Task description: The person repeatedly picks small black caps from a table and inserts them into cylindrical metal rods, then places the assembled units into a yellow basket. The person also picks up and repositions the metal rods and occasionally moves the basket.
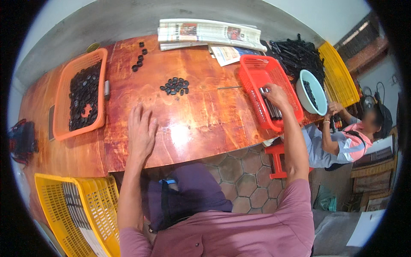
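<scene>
Right hand (274, 95) reaching into the red basket (257, 64) at the table's (205, 124) right edge, fingers closed around dark rods (270, 107) lying lengthwise toward the near rim. Left hand (141, 130) flat, open, empty near the front edge. Folded newspapers (209, 32) along the far edge, colour photos on top.

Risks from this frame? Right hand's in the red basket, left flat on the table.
1. The red basket seems to overhang the table edge near the right hand; pulling the dark rods might tip it.
2. The loose pile of black caps lies uncontained; a sweep of the left hand may scatter them.
3. A co-worker's hand is close by, so reaches may collide.
</scene>
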A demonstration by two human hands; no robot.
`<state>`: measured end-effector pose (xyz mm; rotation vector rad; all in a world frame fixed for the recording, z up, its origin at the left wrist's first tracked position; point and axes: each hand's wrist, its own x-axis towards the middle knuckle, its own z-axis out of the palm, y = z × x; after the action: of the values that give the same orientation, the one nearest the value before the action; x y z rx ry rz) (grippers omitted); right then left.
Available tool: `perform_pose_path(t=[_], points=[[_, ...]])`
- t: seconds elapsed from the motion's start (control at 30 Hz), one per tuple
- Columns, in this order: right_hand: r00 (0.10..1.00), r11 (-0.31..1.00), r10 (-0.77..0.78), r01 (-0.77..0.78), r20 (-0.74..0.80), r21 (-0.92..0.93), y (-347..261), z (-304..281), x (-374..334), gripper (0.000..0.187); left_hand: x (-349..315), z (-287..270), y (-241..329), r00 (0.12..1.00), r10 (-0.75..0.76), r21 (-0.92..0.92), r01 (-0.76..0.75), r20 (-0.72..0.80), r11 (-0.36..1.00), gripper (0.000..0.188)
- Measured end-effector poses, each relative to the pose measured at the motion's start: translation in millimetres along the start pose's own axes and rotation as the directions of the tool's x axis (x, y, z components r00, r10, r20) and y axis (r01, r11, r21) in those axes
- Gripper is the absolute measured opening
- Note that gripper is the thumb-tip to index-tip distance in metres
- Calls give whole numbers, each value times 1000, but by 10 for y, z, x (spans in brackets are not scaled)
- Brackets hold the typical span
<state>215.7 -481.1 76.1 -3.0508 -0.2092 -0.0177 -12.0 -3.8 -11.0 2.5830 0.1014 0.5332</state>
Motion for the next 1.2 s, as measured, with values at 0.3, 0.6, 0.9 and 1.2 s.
perform_pose_path(t=[0.3,0.6,0.9,1.2], points=[[970,973,226,-219,93,-76,-134,122,332,44,-22,-46,14,996,-12,-74,5,-88,997,35],[978,978,208,-208,7,-12,-86,264,480,48,-20,-27,-16,988,5,-117,-23,-151,993,30],[844,933,205,-15,-495,361,-167,-368,180,41,-41,-14,-38,987,-3,-156,-22,-159,987,28],[888,473,-99,439,-449,764,-1557,-971,-663,30,-18,-181,264,971,-223,-743,214,89,635,39]])
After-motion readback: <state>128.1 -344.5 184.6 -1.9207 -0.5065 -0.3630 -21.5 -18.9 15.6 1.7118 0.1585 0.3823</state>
